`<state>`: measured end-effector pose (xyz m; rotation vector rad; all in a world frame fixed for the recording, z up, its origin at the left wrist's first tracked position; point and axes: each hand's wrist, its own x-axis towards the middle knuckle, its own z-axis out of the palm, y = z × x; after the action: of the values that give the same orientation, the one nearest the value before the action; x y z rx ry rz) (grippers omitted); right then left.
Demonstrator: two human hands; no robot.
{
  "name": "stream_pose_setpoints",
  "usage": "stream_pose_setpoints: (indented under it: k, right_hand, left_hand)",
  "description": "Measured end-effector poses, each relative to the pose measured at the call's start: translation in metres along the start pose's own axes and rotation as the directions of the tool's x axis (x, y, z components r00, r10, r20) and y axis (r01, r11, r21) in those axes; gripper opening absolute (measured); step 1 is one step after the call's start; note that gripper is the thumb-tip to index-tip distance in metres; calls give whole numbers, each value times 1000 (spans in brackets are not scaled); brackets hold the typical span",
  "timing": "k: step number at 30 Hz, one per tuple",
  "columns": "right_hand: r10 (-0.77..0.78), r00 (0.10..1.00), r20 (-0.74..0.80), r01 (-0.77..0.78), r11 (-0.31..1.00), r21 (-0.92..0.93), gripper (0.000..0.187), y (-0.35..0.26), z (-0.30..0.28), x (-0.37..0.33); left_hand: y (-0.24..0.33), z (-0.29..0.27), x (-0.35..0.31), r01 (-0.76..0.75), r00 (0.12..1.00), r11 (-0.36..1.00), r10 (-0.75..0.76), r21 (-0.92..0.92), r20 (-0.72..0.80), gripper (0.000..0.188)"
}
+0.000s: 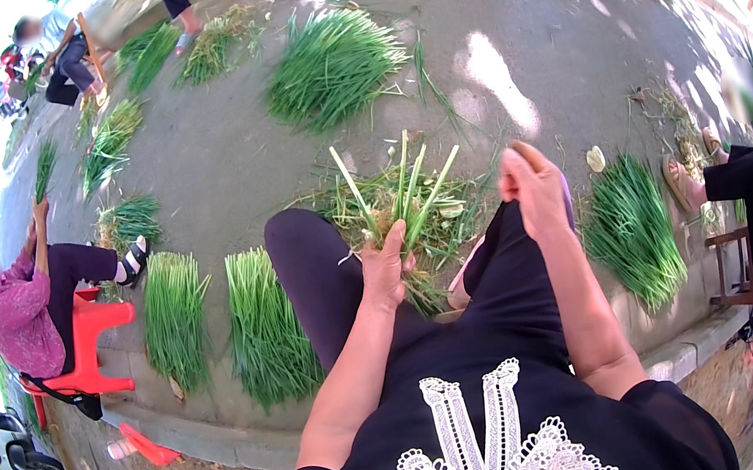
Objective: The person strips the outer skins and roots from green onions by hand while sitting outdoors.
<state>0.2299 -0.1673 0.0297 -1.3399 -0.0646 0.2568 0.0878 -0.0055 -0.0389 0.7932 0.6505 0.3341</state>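
Observation:
My left hand is closed round a small bunch of chives, held between my knees with the pale stalk ends pointing up and away from me. The green leaf ends hang below the fist, partly hidden by it. To the right of the bunch and apart from it, my right hand is raised over my right knee. Its fingers are curled together; whether anything is pinched in them I cannot make out. Under both hands lies a loose litter of leaf trimmings on the ground.
Beyond the litter lies a big heap of chives. Neat chive bundles lie at my left, and another bundle at my right. A person on a red plastic stool sits at left; other people sit around with chives.

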Motion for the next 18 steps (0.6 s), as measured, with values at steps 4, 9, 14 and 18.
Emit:
stream_pose_setpoints:
  k: [4,9,14,18]
  right_hand:
    - [144,946,289,-73,967,-243,35,-2,37,-19]
    - [207,869,450,81,837,-542,27,11,48,-20]
    - [21,859,512,308,776,-550,26,40,50,-21]
    - [106,972,210,-17,923,-385,26,25,36,-8]
  left_hand:
    - [8,11,-9,-53,998,996,51,73,29,16]
    - [9,9,-11,-38,999,985,37,170,14,15]
    - [13,3,-12,-3,999,984,-3,177,33,16]
    - [9,-17,-6,25,999,997,-28,73,41,16]
